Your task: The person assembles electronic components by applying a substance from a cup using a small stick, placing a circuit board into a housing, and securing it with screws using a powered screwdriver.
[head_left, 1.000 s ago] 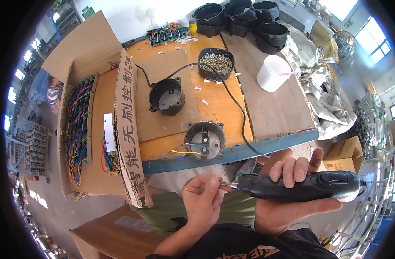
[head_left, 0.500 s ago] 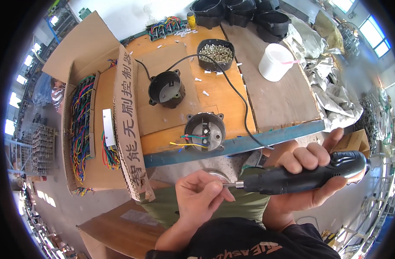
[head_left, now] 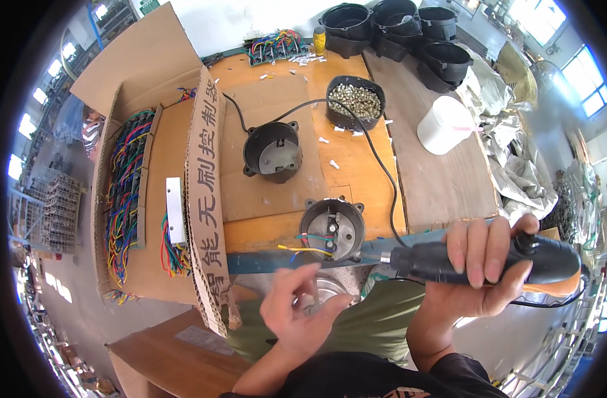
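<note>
A black corded electric screwdriver (head_left: 426, 261) lies almost level in my right hand (head_left: 485, 265), whose fingers wrap round its body. Its metal tip points left, close to the near rim of a round black housing (head_left: 352, 240) at the table's front edge. Inside that housing sits a part with screws, and yellow, teal and blue wires stick out on its left. My left hand (head_left: 297, 305) hovers below the housing, apart from the screwdriver, thumb and fingers spread; I make out nothing held in it. Behind it is a round shiny metal thing (head_left: 326, 288), partly covered.
A second black housing (head_left: 271, 151) stands on cardboard. Behind are a black tub of small metal screws (head_left: 354, 101), a white bucket (head_left: 442, 126), stacked black housings (head_left: 346, 26) and a yellow bottle (head_left: 319, 41). At left, an open carton (head_left: 204, 179) holds wired modules. A cable (head_left: 383, 162) crosses the table.
My left hand has let go of the screwdriver's tip and opened, staying at lower left. The screwdriver has shifted slightly right and up, its tip now by the housing. The view has shifted a little.
</note>
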Motion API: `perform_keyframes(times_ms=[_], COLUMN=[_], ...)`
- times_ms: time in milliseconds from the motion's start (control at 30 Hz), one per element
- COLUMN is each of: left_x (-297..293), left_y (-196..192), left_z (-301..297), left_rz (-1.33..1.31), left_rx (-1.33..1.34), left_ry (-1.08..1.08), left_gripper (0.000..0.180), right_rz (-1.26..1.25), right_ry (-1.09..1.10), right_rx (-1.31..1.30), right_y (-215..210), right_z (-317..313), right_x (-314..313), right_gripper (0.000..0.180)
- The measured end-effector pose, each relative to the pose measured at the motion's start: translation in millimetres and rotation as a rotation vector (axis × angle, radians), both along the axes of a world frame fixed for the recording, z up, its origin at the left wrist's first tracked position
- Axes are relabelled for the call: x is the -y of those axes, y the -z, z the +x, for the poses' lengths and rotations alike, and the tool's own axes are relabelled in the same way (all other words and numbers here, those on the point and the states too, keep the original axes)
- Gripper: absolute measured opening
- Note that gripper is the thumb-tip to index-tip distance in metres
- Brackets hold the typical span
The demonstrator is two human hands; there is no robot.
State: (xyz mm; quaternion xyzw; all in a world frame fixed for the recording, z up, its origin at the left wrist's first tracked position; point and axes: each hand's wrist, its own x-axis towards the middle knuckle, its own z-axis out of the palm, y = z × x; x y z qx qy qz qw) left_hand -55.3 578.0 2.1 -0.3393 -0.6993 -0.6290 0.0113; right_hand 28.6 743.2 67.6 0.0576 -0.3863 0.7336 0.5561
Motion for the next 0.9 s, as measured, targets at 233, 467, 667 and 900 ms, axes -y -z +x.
perform_keyframes(times_ms=[233,467,667,900], left_x=[-11.3,-21.8,-19.5,-20.2], left_y=[1.2,-0.3,2.6,3.3], left_z=[-25.2,-36.8,-41.0,-42.9], left_rz=[-0.587,-0.736,-0.709,-0.699], left_rx=[-0.393,-0.511,-0.553,-0.553], left_ry=[-0.064,0.026,0.06,0.087], left_gripper=[0.073,0.071,0.066,0.057], right_rz=[0.284,0.29,0.325,0.353], right_ry=[0.056,-0.048,-0.094,-0.164], right_rx=[0.572,0.744,0.759,0.751], right_y=[28.9,35.3,31.4,34.4], right_z=[-58.1,-77.4,-83.8,-88.1], right_x=[-18.5,-20.7,-20.4,-18.0], right_gripper=[0.046,0.036,0.038,0.034])
